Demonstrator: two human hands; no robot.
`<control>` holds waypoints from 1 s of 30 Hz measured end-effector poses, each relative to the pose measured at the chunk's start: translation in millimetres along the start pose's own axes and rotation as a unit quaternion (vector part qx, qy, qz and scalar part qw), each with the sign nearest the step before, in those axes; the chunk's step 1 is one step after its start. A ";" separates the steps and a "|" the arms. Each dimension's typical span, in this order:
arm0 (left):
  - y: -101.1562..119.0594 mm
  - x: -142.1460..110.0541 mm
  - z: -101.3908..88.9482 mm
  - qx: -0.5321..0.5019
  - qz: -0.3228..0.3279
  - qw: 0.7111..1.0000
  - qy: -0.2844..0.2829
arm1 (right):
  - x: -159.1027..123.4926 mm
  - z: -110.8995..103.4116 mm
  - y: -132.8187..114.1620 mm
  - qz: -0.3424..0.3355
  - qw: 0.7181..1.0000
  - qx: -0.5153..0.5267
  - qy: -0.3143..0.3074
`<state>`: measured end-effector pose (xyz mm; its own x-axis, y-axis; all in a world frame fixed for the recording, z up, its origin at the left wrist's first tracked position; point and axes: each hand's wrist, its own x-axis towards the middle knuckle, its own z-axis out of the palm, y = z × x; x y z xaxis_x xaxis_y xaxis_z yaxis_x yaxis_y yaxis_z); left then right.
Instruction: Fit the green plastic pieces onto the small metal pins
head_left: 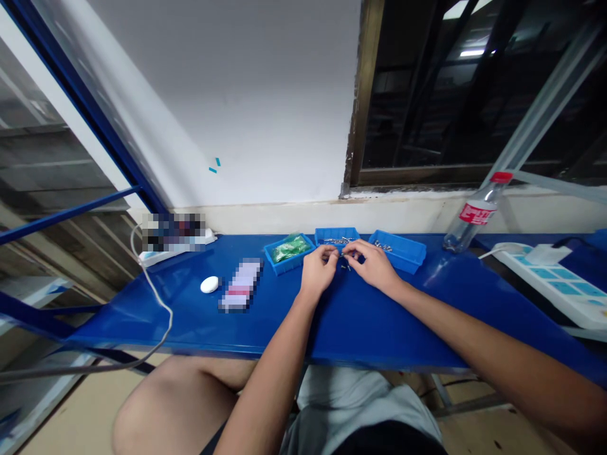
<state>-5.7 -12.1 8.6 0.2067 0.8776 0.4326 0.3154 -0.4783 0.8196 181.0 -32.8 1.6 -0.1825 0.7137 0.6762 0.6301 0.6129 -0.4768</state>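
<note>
My left hand (320,270) and my right hand (374,264) meet above the blue table (360,328), fingertips close together. Each has thumb and fingers pinched. What lies between them is too small and too covered to name. Just below the fingertips, a few small dark and metallic pieces (345,266) show. Behind the hands stands a blue bin (336,232) of small metal pieces, partly covered by my right hand. Left of my left hand, another blue bin (283,268) bears green plastic packets (290,247). A third blue bin (405,254), right of my right hand, contains several metal pieces.
A phone-like pixelated object (241,284) and a white oval object (209,284) lie at left. A bottle with a red cap (474,215) stands right, near a white power strip (559,281). Another power strip (184,246) and a cable (164,309) are at far left.
</note>
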 end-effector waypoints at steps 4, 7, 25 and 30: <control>1.1 -1.7 2.4 -0.009 0.027 0.998 -0.059 | -2.4 -2.0 -2.6 0.055 0.996 0.070 0.033; 1.0 -1.7 3.6 -0.016 0.043 0.996 -0.075 | -3.8 -1.6 -0.5 0.070 0.992 0.096 0.034; -5.2 1.4 2.2 -0.046 0.036 0.997 -0.060 | -7.4 1.9 7.6 0.144 0.980 0.133 0.020; -9.5 1.7 5.3 -0.084 0.025 0.994 -0.070 | -7.1 0.6 5.1 0.100 0.991 0.087 0.006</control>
<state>-3.4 -6.3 -0.4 0.3493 0.8340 0.4271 0.1443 -0.4983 0.8549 185.1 -34.5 -6.0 -0.0576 0.8239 0.5638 0.5132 0.5088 -0.6912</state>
